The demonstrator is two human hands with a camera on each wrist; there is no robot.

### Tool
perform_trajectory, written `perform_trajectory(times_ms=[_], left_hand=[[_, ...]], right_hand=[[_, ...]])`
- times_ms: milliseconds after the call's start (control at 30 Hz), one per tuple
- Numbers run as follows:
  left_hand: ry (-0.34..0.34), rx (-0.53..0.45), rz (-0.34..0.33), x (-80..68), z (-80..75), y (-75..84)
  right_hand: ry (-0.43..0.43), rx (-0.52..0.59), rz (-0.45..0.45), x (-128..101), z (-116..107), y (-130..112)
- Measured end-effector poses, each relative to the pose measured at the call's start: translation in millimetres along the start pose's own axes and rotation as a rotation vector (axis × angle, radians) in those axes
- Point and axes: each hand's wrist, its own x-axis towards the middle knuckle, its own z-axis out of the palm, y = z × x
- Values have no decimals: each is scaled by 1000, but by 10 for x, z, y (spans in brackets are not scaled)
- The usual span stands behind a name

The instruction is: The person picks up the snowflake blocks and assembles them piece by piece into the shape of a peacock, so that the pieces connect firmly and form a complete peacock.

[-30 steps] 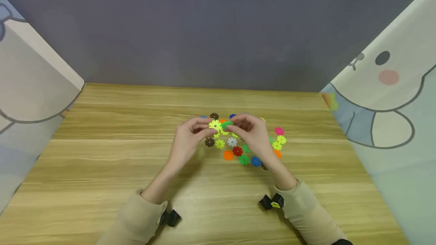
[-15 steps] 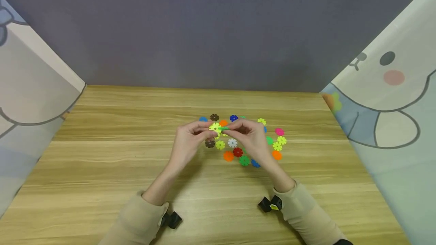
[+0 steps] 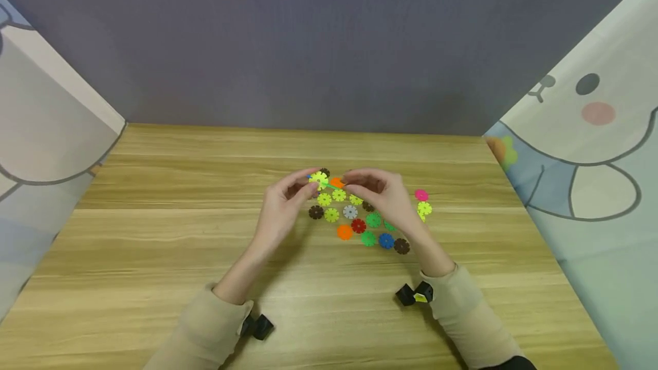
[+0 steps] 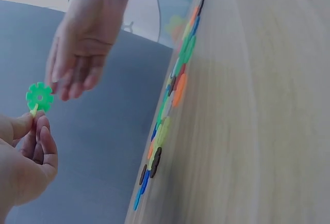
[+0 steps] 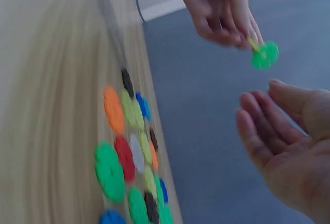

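Note:
My left hand (image 3: 277, 204) pinches a yellow notched plastic disc (image 3: 315, 183) between thumb and fingers, above the table. Joined to that disc's edge, roughly at a right angle, is a green notched disc (image 4: 45, 97), seen edge-on in the head view and face-on in the left wrist view. My right hand (image 3: 388, 198) is just to the right, apart from the green disc, its thumb and fingers spread with nothing between them. In the right wrist view the joined green disc (image 5: 268, 54) sits a short way beyond the right fingertips.
Several loose notched discs lie flat on the wooden table under the hands, among them a red disc (image 3: 358, 225), a white disc (image 3: 350, 212), an orange disc (image 3: 345, 232) and a blue disc (image 3: 386, 240). A grey panel (image 3: 308, 44) stands behind the table (image 3: 154, 233).
The right hand has let go of the green disc and drawn off to the right. The green disc now stays on the yellow disc, which the left hand has shifted slightly up and left.

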Motion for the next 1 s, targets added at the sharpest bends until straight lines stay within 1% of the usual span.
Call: perform_trajectory(times_ms=[167,333,467,600,867,1000], left_hand=[[35,6,5,18,-28,2],[72,0,-36,31,-35,28],[70,-14,-50,31,-27,53],[47,-26,-41,46,-10,54],[43,-32,-36,53,-20,53],[36,-42,-41,46,-16,56]], right_hand=[[-77,-105,113,44,-208,170],[-172,-208,154,71,-362,320],[-217,-298,203,34,-459,405],[-226,-357,254,-4,-533,476],[-218,-428,244,8,-578,567],[-249,-456,231,28,-578,601]])
